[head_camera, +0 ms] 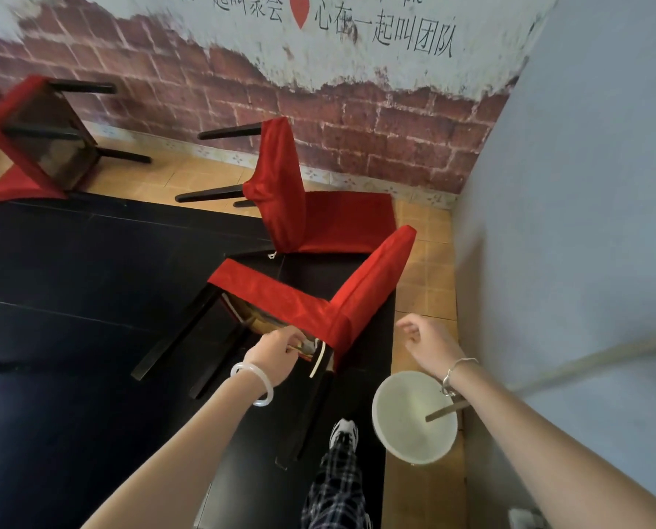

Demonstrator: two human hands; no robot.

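Pinched the hem of the red cover (318, 299) with the left hand (276, 351), fingers curled in under the seat beside the white tie (317, 358). Held the right hand (429, 345) loosely curled on nothing, apart from the chair (173, 336). Found that chair lying on its side on the black platform (70, 280), close to its right edge.

Could have snagged the cloth on the frame with a one-handed pull. Could have dragged the whole chair off the edge onto the white basin (402, 433) (stick propped inside). Might have torn the tie if knotted.

Could not make out the left fingertips, the tie's fastening, or the shadowed seat underside.
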